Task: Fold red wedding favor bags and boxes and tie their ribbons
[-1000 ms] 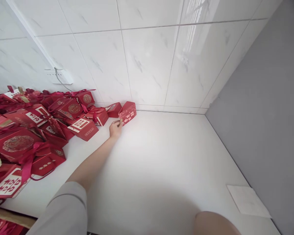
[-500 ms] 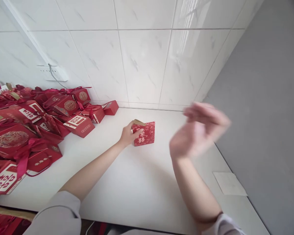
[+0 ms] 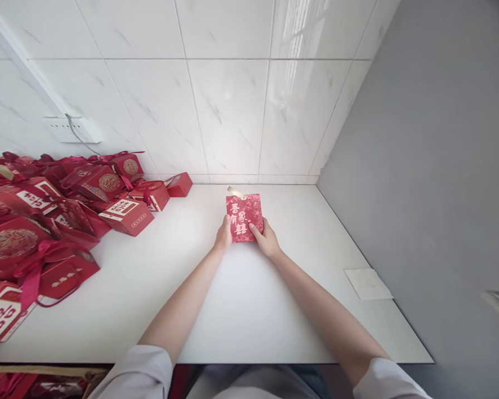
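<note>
A small red gift bag with pale printed characters and a floral pattern is held between my two hands over the white table. A short gold ribbon shows at its top edge. My left hand grips the bag's left side, its fingers mostly hidden behind it. On the other side, my right hand holds the lower right corner, the thumb lying on the front face.
Red gift boxes with ribbons are heaped along the table's left side. A flat white square lies near the right edge, beside a grey panel. Behind stands a tiled wall with a power socket. Lower left, a container holds more red items.
My right hand, raised and blurred before, has come down to the left and taken hold of the bag's right side. My left hand has shifted down its left edge. The view has moved slightly.
</note>
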Demonstrator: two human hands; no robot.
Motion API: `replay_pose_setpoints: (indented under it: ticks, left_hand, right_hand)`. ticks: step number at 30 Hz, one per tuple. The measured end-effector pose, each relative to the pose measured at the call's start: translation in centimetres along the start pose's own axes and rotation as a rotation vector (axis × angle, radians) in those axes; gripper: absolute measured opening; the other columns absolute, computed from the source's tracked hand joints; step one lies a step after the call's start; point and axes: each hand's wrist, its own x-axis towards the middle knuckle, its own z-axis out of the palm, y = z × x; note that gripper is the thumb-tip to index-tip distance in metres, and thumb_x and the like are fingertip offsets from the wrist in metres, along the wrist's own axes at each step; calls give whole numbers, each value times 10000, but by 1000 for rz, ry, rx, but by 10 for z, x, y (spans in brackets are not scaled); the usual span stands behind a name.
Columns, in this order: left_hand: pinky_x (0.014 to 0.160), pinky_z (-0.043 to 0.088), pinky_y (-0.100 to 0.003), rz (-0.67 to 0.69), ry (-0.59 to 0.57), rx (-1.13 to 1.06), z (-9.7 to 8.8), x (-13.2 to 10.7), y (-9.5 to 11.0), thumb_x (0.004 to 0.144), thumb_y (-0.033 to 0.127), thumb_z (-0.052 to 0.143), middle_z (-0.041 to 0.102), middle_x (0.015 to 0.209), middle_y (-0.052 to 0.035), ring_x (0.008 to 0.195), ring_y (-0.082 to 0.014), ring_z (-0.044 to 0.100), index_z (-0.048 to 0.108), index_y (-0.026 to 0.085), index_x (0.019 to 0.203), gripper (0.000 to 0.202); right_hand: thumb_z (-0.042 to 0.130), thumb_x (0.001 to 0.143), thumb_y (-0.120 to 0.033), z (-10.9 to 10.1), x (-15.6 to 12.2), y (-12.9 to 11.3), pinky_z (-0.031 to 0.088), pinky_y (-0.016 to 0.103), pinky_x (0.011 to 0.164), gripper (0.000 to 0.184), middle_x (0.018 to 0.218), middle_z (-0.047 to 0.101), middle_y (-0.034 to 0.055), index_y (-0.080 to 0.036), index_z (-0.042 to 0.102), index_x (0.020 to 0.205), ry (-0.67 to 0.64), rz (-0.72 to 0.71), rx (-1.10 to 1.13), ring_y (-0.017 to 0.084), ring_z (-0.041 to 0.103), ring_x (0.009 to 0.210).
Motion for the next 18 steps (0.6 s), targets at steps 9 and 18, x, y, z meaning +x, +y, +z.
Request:
replay_pose_setpoints:
  ticks: [9,18]
  left_hand:
    - [1107,573,-470,-37,-11,-272,1,-5,3,918,830,483,733,1391,-167,1289,-347,706,695,145,1323,824]
    - [1094,554,-510,-34,39,-272,3,-1,10,895,831,531,768,1316,-162,1223,-364,727,748,151,1238,792]
  right_hand:
    - [649,943,-659,-7,-4,1,513,508,1153,658,1472,698,99,-260,555,1458,-37,-30,-51,321,679,1323]
    - [632,958,-633,-12,-3,-3,512,464,1145,666,1483,687,114,-230,518,1475,-62,-15,-34,307,671,1341]
